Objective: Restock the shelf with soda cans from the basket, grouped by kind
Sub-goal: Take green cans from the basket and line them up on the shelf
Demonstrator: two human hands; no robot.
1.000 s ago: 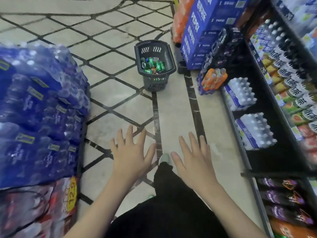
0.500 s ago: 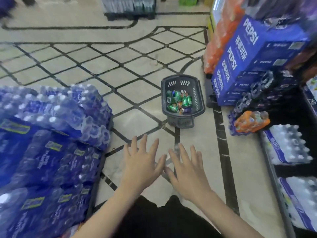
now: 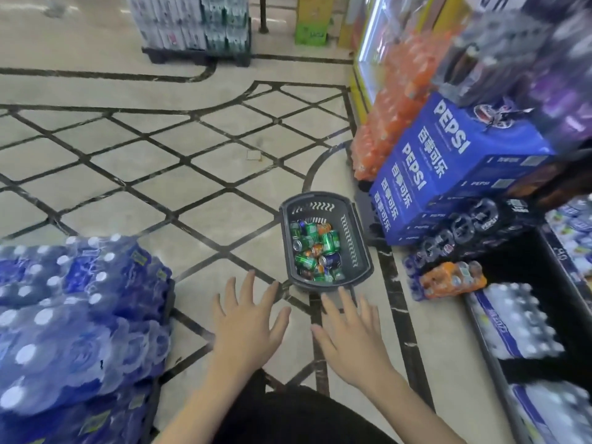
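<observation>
A dark grey plastic basket (image 3: 360, 248) stands on the tiled floor ahead of me. Inside it lie several soda cans (image 3: 315, 251), green, orange and blue, jumbled together. My left hand (image 3: 248, 328) is held out flat with fingers spread, palm down, just short of the basket's near left corner. My right hand (image 3: 347, 336) is likewise spread, its fingertips close under the basket's near rim. Neither hand holds anything. The black shelf (image 3: 525, 270) runs along the right edge, with only its low part in view.
Stacked packs of blue water bottles (image 3: 80, 318) stand at my left. Blue Pepsi cartons (image 3: 455, 174), orange bottle packs (image 3: 400, 104) and a small orange pack (image 3: 451, 280) crowd the right. White bottle packs (image 3: 515, 322) fill the bottom shelf. A pallet of goods (image 3: 195, 27) stands far back.
The view has tilted up and moved forward; the basket now sits much closer to my hands. Both hands stay spread and empty, and have drawn nearer each other.
</observation>
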